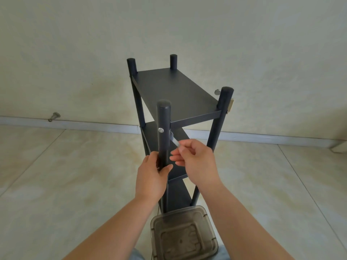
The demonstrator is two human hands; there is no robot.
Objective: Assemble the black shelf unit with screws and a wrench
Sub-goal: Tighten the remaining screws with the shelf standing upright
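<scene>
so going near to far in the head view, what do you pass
clear grey plastic container → left hand gripping the near black post → right hand pinching a small silver wrench → black top shelf panel → white baseboard

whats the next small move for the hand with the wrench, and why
Probably turn the wrench a little further. The right hand pinches its end, with its tip at the near post just under the top shelf, while the left hand grips that post.
</scene>
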